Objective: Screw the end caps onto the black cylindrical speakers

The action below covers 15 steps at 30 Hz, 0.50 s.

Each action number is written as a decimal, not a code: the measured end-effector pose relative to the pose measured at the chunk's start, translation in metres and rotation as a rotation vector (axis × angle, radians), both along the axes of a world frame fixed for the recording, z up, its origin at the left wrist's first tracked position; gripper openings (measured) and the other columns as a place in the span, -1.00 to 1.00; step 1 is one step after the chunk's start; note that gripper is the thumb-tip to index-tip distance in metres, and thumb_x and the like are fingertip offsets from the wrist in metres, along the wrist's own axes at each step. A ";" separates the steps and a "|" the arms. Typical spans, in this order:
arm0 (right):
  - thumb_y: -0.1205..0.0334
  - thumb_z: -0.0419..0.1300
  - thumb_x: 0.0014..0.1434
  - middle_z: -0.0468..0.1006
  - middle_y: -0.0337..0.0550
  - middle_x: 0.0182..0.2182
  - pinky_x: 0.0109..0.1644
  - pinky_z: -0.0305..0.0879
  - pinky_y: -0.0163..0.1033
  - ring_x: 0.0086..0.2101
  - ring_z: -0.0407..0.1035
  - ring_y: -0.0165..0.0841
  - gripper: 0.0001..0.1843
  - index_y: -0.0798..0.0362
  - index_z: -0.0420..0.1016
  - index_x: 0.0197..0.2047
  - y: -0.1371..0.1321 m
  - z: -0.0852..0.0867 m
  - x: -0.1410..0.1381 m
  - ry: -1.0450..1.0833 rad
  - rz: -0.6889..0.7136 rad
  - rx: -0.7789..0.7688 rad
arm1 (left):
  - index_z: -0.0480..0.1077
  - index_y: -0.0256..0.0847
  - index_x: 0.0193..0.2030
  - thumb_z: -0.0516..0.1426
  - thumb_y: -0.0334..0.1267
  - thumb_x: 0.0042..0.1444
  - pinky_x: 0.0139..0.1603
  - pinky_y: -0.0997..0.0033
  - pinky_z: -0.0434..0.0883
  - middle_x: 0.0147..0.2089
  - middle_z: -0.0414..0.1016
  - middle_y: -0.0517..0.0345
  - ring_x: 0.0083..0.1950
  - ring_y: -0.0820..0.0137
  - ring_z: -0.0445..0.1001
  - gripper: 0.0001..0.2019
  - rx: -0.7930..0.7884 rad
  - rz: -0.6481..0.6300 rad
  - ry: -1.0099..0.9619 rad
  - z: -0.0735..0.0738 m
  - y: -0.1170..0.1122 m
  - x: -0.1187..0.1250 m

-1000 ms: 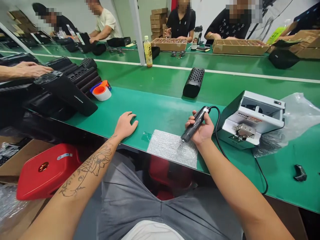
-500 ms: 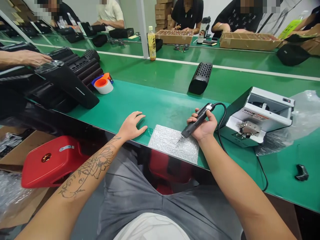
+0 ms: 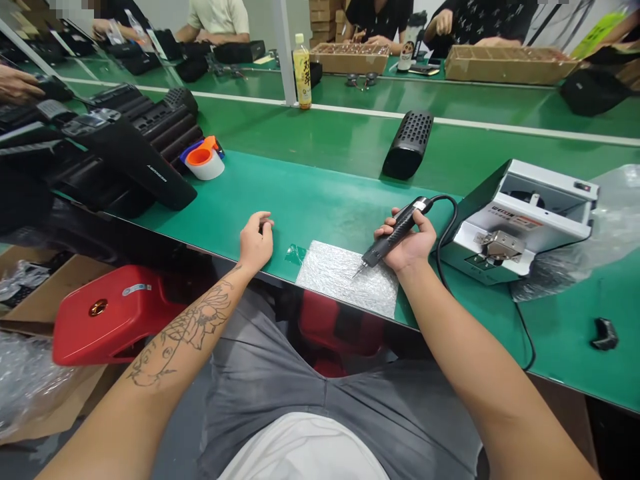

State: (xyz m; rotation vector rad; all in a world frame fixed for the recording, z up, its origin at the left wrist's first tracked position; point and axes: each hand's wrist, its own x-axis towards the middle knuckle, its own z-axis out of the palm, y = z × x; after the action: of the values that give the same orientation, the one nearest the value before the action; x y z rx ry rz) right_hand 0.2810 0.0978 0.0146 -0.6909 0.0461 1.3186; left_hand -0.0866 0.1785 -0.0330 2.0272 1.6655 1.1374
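the green desk (image 3: 310, 193) has people (image 3: 383, 15) along its far edge and, rightward, a machine (image 3: 520, 217). a sheet (image 3: 335, 277) lies at the near edge; near it, the left hand (image 3: 256, 241), loosely open; the right hand (image 3: 414, 248) grips a driver (image 3: 395, 235) above it.

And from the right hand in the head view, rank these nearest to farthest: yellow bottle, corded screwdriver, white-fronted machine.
1. Corded screwdriver: held in the right hand.
2. White-fronted machine: just to the right.
3. Yellow bottle: well beyond, to the left.

black screwdriver (image 3: 397, 233), mottled silver sheet (image 3: 330, 272), green tabletop (image 3: 300, 193)
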 end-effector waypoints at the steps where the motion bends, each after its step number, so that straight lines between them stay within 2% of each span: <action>1: -0.09 0.23 0.51 0.52 -0.26 -0.42 -0.47 0.56 -0.23 -0.53 0.38 -0.37 -0.73 -0.08 0.57 0.02 0.000 0.000 0.000 0.000 -0.003 -0.001 | 0.63 -0.21 0.31 0.08 -0.24 0.60 0.38 0.06 0.75 -0.02 0.80 -0.03 0.09 0.16 0.83 -0.64 0.012 0.028 -0.054 -0.001 -0.003 0.000; 3: -0.10 0.26 0.50 0.52 -0.26 -0.42 -0.45 0.57 -0.23 -0.53 0.40 -0.38 -0.71 -0.07 0.56 0.02 0.001 -0.001 0.001 -0.012 -0.003 0.010 | 0.64 -0.17 0.25 0.11 -0.18 0.62 0.28 0.12 0.78 -0.14 0.76 0.05 -0.02 0.21 0.82 -0.69 0.063 0.059 -0.122 -0.003 -0.009 0.001; 6: -0.14 0.34 0.47 0.51 -0.30 -0.41 -0.42 0.58 -0.24 -0.53 0.42 -0.40 -0.69 -0.09 0.54 0.00 0.002 -0.004 0.004 -0.042 0.013 0.038 | 0.64 -0.15 0.24 0.23 -0.17 0.54 0.22 0.20 0.80 0.09 0.78 -0.03 0.06 0.25 0.84 -0.74 0.183 0.126 -0.224 -0.003 -0.018 0.001; 8: -0.14 0.33 0.48 0.51 -0.30 -0.41 -0.42 0.58 -0.24 -0.52 0.42 -0.39 -0.70 -0.10 0.53 -0.01 0.003 -0.005 0.006 -0.042 0.012 0.040 | 0.62 -0.17 0.27 0.27 -0.11 0.52 0.00 0.28 0.81 0.10 0.76 -0.02 -0.12 0.33 0.81 -0.69 0.191 0.212 -0.317 -0.003 -0.021 -0.011; 10: -0.13 0.27 0.51 0.52 -0.29 -0.41 -0.43 0.58 -0.23 -0.53 0.42 -0.39 -0.71 -0.09 0.54 0.01 0.003 -0.006 0.008 -0.028 -0.001 0.027 | 0.62 -0.19 0.25 0.26 -0.04 0.54 -0.19 0.32 0.76 -0.08 0.71 0.10 -0.34 0.40 0.69 -0.67 0.183 0.341 -0.371 -0.001 -0.023 -0.038; 11: -0.12 0.25 0.52 0.52 -0.28 -0.41 -0.43 0.58 -0.23 -0.53 0.42 -0.39 -0.71 -0.09 0.54 0.01 0.003 -0.006 0.008 -0.025 -0.001 0.023 | 0.61 -0.20 0.23 0.26 -0.03 0.55 -0.20 0.31 0.75 -0.15 0.68 0.14 -0.35 0.38 0.67 -0.68 0.199 0.411 -0.374 0.000 -0.025 -0.057; 14: -0.14 0.28 0.50 0.52 -0.29 -0.39 -0.41 0.60 -0.22 -0.52 0.43 -0.38 -0.70 -0.10 0.53 0.01 0.003 -0.007 0.008 -0.041 0.024 0.040 | 0.55 -0.17 0.22 0.35 -0.14 0.43 0.07 0.22 0.80 -0.08 0.70 0.11 -0.05 0.26 0.80 -0.68 0.250 0.563 -0.328 0.001 -0.036 -0.120; 15: -0.15 0.30 0.49 0.52 -0.29 -0.39 -0.41 0.60 -0.21 -0.51 0.43 -0.38 -0.70 -0.11 0.53 0.00 0.003 -0.008 0.008 -0.049 0.032 0.046 | 0.54 -0.15 0.18 0.36 -0.14 0.39 0.09 0.19 0.80 -0.09 0.71 0.13 -0.02 0.24 0.80 -0.69 0.223 0.590 -0.305 0.000 -0.043 -0.138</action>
State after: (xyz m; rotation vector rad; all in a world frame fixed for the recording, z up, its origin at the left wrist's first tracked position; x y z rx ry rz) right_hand 0.2888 0.1009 0.0065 -0.6867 -0.0353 1.3287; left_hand -0.2250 0.1353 -0.0327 1.3866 2.1005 1.7863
